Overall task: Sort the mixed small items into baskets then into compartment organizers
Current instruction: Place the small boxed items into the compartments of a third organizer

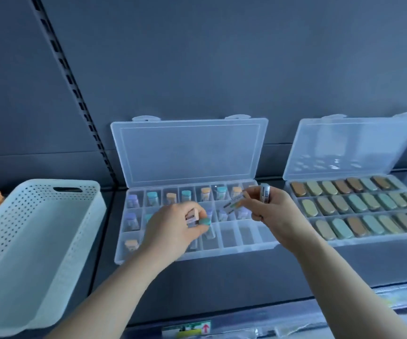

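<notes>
Head view, looking down on a clear compartment organizer [246, 243] with its lid propped open; the left hand [170, 231] pinches a teal-capped vial [203, 221] in curled fingers [187, 208]; the vial lies sideways, cap pointing right, over the middle cells; empty front-row cells sit just right of it, likely nearest this hand; the right hand [273, 211] grips spare vials [265, 193] above the organizer's right end.

Left hand [173, 228] pinches teal-capped vial [201, 221] over open compartment organizer [229, 248]; right hand [271, 211] grips several vials [265, 193].
</notes>
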Tool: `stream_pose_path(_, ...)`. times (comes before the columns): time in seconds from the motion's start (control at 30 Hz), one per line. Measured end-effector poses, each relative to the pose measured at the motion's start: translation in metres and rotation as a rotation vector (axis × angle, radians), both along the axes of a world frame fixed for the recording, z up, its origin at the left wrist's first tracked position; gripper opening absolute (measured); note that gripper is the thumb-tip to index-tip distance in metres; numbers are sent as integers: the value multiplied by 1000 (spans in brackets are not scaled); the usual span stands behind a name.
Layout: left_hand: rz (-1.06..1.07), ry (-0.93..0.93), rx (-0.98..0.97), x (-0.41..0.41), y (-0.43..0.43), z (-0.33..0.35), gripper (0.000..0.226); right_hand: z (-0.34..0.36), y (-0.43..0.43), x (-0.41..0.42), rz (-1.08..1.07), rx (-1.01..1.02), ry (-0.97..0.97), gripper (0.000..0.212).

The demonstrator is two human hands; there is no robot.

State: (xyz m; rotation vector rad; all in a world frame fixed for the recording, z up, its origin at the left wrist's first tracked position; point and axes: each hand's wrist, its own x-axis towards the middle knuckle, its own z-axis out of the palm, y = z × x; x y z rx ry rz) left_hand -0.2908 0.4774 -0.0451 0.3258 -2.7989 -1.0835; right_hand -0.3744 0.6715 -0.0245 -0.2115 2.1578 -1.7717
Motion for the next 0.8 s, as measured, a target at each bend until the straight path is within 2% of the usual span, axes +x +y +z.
stream_pose_path(0.13, -6, -87, -233, -6, 19, -9, 15, -6, 13, -7, 25, 84, 40, 8)
stream_pose_path(0.4, -38, -174, -389, -10, 30, -14, 18, -19, 20, -13, 134, 208, 130, 5)
stream_pose_path(0.53, 0, -179, -305, -8, 27, -13, 31, -25, 20, -14, 185, 217, 143, 2)
stream_pose_path(0.7, 69, -146, -136, -8, 23, -9, 21, -39, 11, -9, 320, 374, 270, 7)
stream_pose_path(0.8, 85, -120, 23, -5, 23, -5, 19, -48, 5, -5, 394, 542, 355, 13)
